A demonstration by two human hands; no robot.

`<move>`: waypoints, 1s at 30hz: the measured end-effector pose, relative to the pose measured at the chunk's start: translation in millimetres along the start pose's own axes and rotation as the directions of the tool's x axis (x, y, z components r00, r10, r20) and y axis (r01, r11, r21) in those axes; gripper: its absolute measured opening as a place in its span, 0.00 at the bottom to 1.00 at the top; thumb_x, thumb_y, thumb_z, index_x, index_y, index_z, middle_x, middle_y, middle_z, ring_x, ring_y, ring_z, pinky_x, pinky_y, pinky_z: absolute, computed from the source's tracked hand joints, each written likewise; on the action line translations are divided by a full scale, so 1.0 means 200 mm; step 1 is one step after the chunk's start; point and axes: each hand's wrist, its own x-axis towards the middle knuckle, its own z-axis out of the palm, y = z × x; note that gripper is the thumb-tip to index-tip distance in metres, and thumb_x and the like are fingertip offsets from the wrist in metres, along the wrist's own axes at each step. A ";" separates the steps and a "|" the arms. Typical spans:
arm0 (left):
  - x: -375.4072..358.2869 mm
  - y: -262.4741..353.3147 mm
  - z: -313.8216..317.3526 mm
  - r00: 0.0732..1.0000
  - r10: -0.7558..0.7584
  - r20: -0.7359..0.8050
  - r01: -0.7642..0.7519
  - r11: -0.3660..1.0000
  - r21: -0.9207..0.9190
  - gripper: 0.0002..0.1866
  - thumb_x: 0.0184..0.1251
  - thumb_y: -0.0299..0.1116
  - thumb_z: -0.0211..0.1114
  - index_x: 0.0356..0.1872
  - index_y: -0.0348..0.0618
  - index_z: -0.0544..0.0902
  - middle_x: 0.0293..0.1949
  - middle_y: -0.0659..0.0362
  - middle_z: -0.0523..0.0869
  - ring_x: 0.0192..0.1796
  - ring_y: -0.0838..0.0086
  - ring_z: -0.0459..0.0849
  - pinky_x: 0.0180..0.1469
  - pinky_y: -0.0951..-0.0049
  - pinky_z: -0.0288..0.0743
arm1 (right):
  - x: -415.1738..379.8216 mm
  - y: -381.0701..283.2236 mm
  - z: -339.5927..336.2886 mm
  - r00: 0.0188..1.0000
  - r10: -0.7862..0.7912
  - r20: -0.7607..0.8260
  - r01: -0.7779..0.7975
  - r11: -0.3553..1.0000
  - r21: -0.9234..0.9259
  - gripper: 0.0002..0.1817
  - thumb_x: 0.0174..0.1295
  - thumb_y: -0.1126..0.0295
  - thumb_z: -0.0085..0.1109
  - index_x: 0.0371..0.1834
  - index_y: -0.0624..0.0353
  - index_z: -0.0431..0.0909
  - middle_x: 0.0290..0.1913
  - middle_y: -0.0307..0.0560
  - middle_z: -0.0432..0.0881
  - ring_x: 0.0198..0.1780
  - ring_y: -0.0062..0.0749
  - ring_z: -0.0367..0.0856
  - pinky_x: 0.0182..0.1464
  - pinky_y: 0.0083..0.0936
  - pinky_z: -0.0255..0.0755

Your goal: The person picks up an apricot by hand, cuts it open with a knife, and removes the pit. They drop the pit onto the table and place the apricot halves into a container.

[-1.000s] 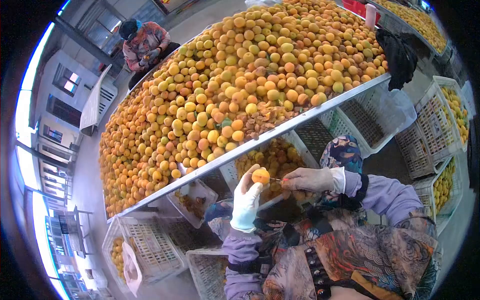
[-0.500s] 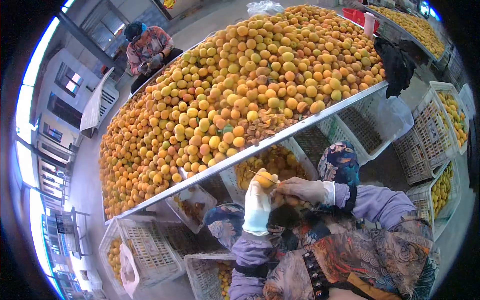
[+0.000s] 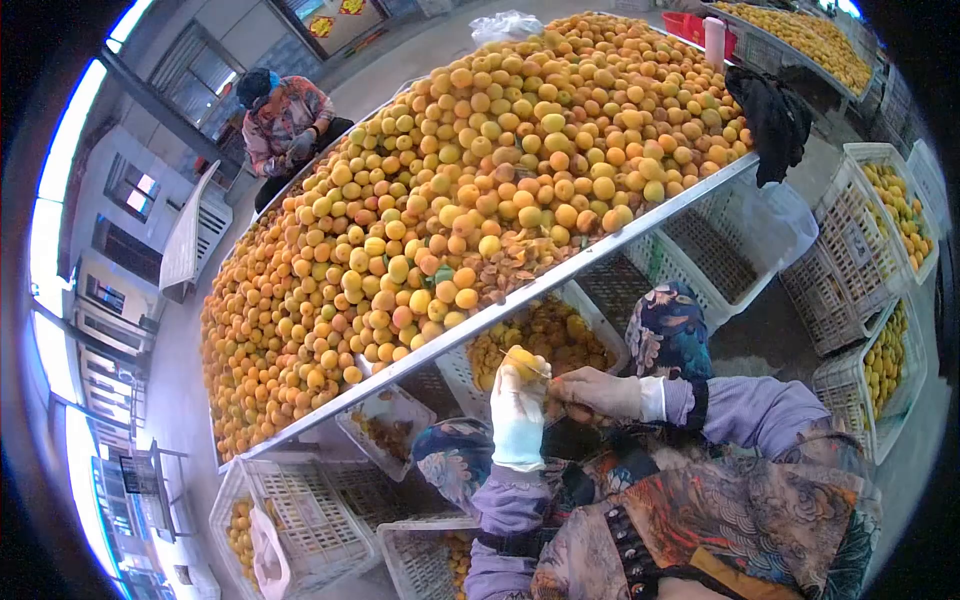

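My left hand (image 3: pixel 518 405), in a white glove, is closed around a yellow apricot (image 3: pixel 522 362) and holds it upright in the fingers. Close beside it on the right, my right hand (image 3: pixel 600 392), also gloved, is closed with its fingertips pinched together near the fruit. It seems to grip a small thin knife, mostly hidden now by the fingers and the left hand. Both hands are over my lap, just in front of a white crate (image 3: pixel 612 335) that contains split apricot pieces (image 3: pixel 550 335).
A metal-edged table (image 3: pixel 440 345) bears a large heap of apricots (image 3: pixel 420 220), with pits and scraps near its front edge. Plastic crates stand below and at the right (image 3: pixel 850 250) and left (image 3: pixel 300 500). A black cloth (image 3: pixel 770 120) hangs off the corner. Another person (image 3: pixel 285 120) sits across the table.
The thin blade that lay across the apricot has come away from it, and my right hand has shifted slightly. The left hand keeps the apricot. The whole view has tilted a little.
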 end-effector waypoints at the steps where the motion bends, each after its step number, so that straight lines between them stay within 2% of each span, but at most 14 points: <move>1: 0.00 -0.01 0.01 0.997 -0.067 -0.031 0.061 0.985 -0.159 0.24 0.71 0.49 0.49 0.59 0.41 0.69 0.45 0.54 0.79 0.45 0.69 0.77 0.50 0.70 0.71 | 0.02 0.03 0.00 0.999 -0.046 -0.023 0.045 0.999 -0.009 0.23 0.70 0.50 0.37 0.40 0.56 0.77 0.15 0.33 0.64 0.15 0.16 0.58 0.17 0.15 0.53; 3: -0.01 -0.02 0.01 0.990 -0.137 -0.024 0.126 0.957 -0.260 0.25 0.70 0.51 0.49 0.54 0.39 0.71 0.46 0.51 0.79 0.48 0.65 0.78 0.56 0.64 0.70 | 0.03 0.08 -0.01 0.995 -0.091 -0.047 0.091 0.996 -0.012 0.23 0.70 0.50 0.37 0.40 0.56 0.77 0.15 0.33 0.64 0.15 0.16 0.58 0.16 0.15 0.53; 5: -0.01 -0.03 0.00 0.979 -0.205 0.018 0.198 0.917 -0.347 0.25 0.70 0.51 0.49 0.55 0.40 0.70 0.47 0.51 0.79 0.49 0.64 0.77 0.57 0.65 0.69 | -0.04 -0.03 -0.01 0.995 0.104 0.004 -0.104 0.993 0.049 0.23 0.70 0.51 0.38 0.40 0.56 0.78 0.16 0.34 0.66 0.16 0.17 0.60 0.17 0.18 0.55; 7: 0.00 -0.01 0.02 0.988 -0.151 -0.020 0.146 0.978 -0.147 0.24 0.72 0.49 0.47 0.58 0.41 0.69 0.50 0.52 0.78 0.51 0.64 0.77 0.58 0.65 0.68 | 0.05 0.05 -0.03 0.998 0.064 -0.004 -0.064 0.998 0.006 0.23 0.70 0.50 0.38 0.39 0.56 0.78 0.16 0.35 0.67 0.17 0.17 0.61 0.18 0.19 0.56; 8: -0.01 -0.03 0.02 0.998 0.048 0.032 -0.053 0.981 0.185 0.22 0.73 0.44 0.46 0.59 0.40 0.68 0.52 0.53 0.76 0.52 0.65 0.76 0.59 0.65 0.68 | 0.05 0.07 -0.06 0.999 0.026 -0.027 -0.027 0.998 -0.048 0.23 0.70 0.50 0.39 0.38 0.56 0.78 0.16 0.35 0.68 0.18 0.17 0.62 0.18 0.19 0.57; 9: 0.01 -0.02 0.00 0.996 0.037 0.077 -0.049 0.986 0.158 0.20 0.73 0.39 0.46 0.60 0.40 0.68 0.53 0.53 0.76 0.53 0.65 0.76 0.60 0.65 0.68 | 0.01 0.03 -0.05 0.999 0.014 -0.028 -0.015 0.999 -0.031 0.23 0.69 0.49 0.40 0.37 0.56 0.78 0.17 0.35 0.68 0.19 0.16 0.62 0.19 0.19 0.57; 10: 0.02 -0.02 0.03 0.999 0.022 -0.027 -0.022 0.999 0.025 0.21 0.71 0.38 0.50 0.60 0.38 0.67 0.49 0.52 0.77 0.49 0.69 0.78 0.53 0.68 0.73 | 0.08 0.10 -0.07 0.948 -0.317 0.022 0.311 0.910 -0.273 0.23 0.67 0.48 0.42 0.36 0.55 0.79 0.18 0.33 0.69 0.19 0.16 0.62 0.19 0.18 0.58; 11: 0.02 -0.02 0.03 0.990 0.139 0.002 -0.134 0.946 0.296 0.21 0.71 0.39 0.50 0.59 0.38 0.68 0.46 0.54 0.78 0.46 0.70 0.78 0.51 0.67 0.74 | 0.03 0.05 -0.06 0.993 -0.114 0.030 0.116 0.990 -0.075 0.24 0.63 0.44 0.44 0.34 0.54 0.78 0.24 0.38 0.78 0.24 0.24 0.76 0.24 0.23 0.71; 15: 0.00 0.01 0.12 0.973 -0.199 -0.113 0.177 0.967 -0.181 0.23 0.70 0.55 0.46 0.42 0.44 0.77 0.38 0.59 0.81 0.39 0.70 0.78 0.46 0.70 0.72 | 0.26 0.24 -0.02 0.953 -0.266 -0.143 0.256 0.963 -0.087 0.26 0.66 0.47 0.44 0.46 0.61 0.77 0.34 0.39 0.82 0.33 0.22 0.73 0.39 0.25 0.69; 16: 0.01 0.00 0.10 0.975 -0.201 -0.095 0.182 0.967 -0.175 0.22 0.71 0.53 0.47 0.43 0.44 0.77 0.40 0.58 0.80 0.41 0.70 0.78 0.47 0.71 0.72 | 0.21 0.20 -0.02 0.942 -0.301 -0.147 0.279 0.948 -0.150 0.27 0.67 0.47 0.43 0.52 0.61 0.75 0.37 0.46 0.83 0.38 0.28 0.77 0.42 0.27 0.71; 19: 0.01 0.00 0.08 0.985 -0.161 -0.068 0.155 0.984 -0.090 0.19 0.71 0.48 0.49 0.46 0.42 0.76 0.42 0.57 0.80 0.43 0.70 0.78 0.47 0.72 0.72 | 0.11 0.11 0.02 0.968 -0.191 -0.160 0.184 0.981 -0.055 0.27 0.66 0.44 0.43 0.44 0.58 0.77 0.20 0.37 0.73 0.22 0.20 0.70 0.25 0.21 0.65; 24: 0.03 -0.01 0.09 0.997 0.056 -0.053 -0.041 0.965 0.258 0.16 0.72 0.41 0.51 0.48 0.37 0.74 0.42 0.53 0.79 0.44 0.69 0.78 0.46 0.73 0.75 | 0.03 -0.01 0.01 0.985 -0.114 -0.126 0.125 0.988 0.087 0.25 0.65 0.43 0.43 0.36 0.55 0.76 0.16 0.34 0.68 0.19 0.20 0.68 0.21 0.21 0.62; 28: 0.06 0.00 0.09 0.989 -0.010 -0.145 0.045 0.970 0.239 0.16 0.72 0.43 0.51 0.46 0.39 0.75 0.42 0.55 0.79 0.44 0.68 0.78 0.47 0.70 0.75 | 0.04 0.01 0.01 0.973 -0.154 -0.172 0.160 0.987 0.024 0.25 0.64 0.44 0.47 0.40 0.55 0.79 0.21 0.36 0.74 0.21 0.23 0.68 0.21 0.24 0.63; 30: 0.08 -0.01 0.06 0.980 -0.197 -0.033 0.194 0.978 -0.075 0.17 0.71 0.47 0.50 0.45 0.43 0.75 0.41 0.56 0.79 0.43 0.68 0.78 0.49 0.66 0.74 | 0.08 0.06 0.03 0.970 -0.146 -0.194 0.157 0.987 0.043 0.26 0.64 0.43 0.46 0.41 0.56 0.79 0.22 0.37 0.76 0.21 0.24 0.70 0.23 0.25 0.65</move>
